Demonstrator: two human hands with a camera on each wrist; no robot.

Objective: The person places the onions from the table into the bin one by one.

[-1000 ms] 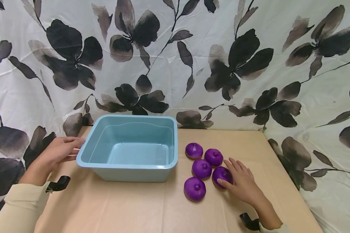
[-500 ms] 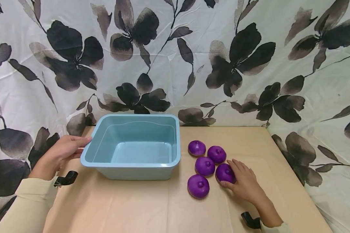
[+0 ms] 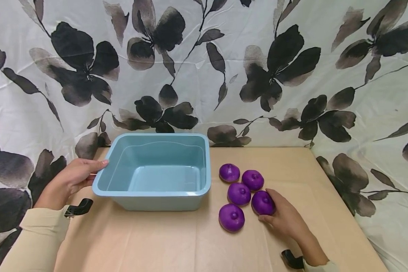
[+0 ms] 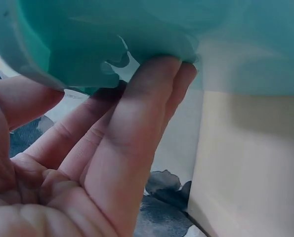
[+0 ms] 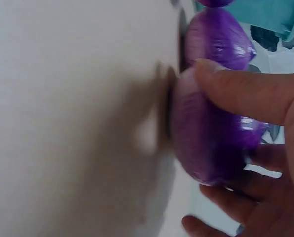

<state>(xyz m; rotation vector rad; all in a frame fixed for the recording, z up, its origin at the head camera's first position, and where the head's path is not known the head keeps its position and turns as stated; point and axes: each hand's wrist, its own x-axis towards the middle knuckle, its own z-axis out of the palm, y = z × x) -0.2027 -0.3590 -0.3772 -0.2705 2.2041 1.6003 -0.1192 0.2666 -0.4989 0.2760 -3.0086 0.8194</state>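
Observation:
A light blue plastic basin (image 3: 149,203) stands on the left half of the table. At its left rim is my left hand (image 3: 73,177), thumb at the rim edge and fingertips under the lip, as the left wrist view shows. Right of the basin lie several round purple onions, each with a small nub. My right hand (image 3: 287,215) holds the rightmost onion (image 3: 263,203), thumb on the near side and fingers round the far side. In the right wrist view this onion (image 5: 203,128) sits close to the tabletop; whether it touches is unclear.
The other onions, such as the nearest one (image 3: 231,218) and the middle one (image 3: 239,194), lie close together beside the held onion. A floral cloth (image 3: 197,75) hangs behind the tan table (image 3: 149,241) and along its sides.
My left hand has moved right to take the basin's rim. My right hand's fingers have closed round the rightmost onion. The view has shifted slightly.

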